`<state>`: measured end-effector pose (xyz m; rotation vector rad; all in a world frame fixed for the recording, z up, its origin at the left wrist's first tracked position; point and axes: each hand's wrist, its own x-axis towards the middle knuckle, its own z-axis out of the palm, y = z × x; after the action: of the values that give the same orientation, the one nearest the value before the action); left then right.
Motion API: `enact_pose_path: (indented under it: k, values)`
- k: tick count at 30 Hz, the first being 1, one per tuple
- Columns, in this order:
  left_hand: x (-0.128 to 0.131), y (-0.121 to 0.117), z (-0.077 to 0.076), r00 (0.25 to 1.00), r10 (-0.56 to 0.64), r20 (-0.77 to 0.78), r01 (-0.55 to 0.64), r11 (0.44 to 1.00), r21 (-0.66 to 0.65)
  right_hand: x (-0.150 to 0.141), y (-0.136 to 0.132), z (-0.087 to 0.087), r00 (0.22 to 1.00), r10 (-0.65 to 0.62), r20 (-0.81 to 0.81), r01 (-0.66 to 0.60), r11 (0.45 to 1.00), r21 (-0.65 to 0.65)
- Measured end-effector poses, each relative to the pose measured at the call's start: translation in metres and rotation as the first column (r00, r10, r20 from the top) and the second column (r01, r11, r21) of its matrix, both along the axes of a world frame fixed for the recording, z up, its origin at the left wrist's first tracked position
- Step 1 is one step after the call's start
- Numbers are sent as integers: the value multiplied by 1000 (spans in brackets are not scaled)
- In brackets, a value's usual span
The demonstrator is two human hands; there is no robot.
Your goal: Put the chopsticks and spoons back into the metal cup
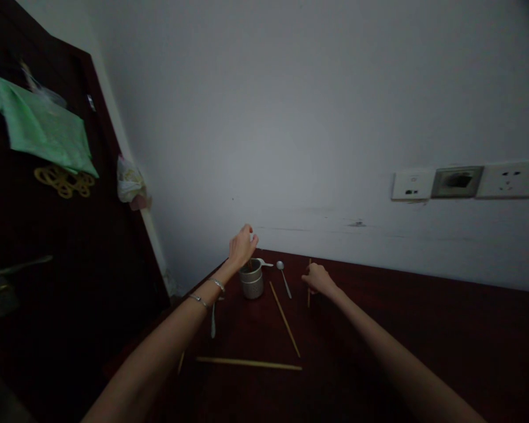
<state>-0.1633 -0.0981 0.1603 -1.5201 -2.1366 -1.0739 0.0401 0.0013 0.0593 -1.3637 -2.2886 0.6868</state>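
My left hand [242,245] is above a grey metal cup [252,283], its fingers curled together. What they hold, if anything, I cannot make out; a thin brownish piece shows at the cup's mouth beneath. Over at the right, my right hand [318,278] is closed around an upright-looking chopstick [309,301], which sticks out above and below the fingers. Between the hands lie a metal spoon [284,279] and a slanting chopstick [284,320]. Another chopstick [249,363] lies crosswise nearer me. My left forearm partly covers a utensil handle [213,323] and a further thin stick [180,362].
A pale utensil [264,263] lies behind the cup. The dark red table [352,352] meets a white wall with sockets [506,181] at right. On the left is a dark door with a green cloth [46,123]; a plastic bag [129,181] hangs beside it.
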Motion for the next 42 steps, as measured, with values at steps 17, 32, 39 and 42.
enact_pose_path:
  k: [17, 32, 39, 42]
  values:
    - [-55, 35, -51, 807, -74, 586, 25, 996, 91, 12, -34, 1, 933, 170, -317, -211, 972, -99]
    - [-54, 32, -18, 694, -252, 675, 109, 963, 247, 31, -33, 21, 926, 182, -329, -208, 977, -42]
    - [-57, 21, 43, 649, -425, 631, 101, 870, 482, 35, -26, 33, 910, 109, -400, -153, 985, -81]
    - [-53, 11, 75, 653, -475, 590, 111, 830, 546, 36, -29, 41, 887, 93, -453, -153, 983, -98]
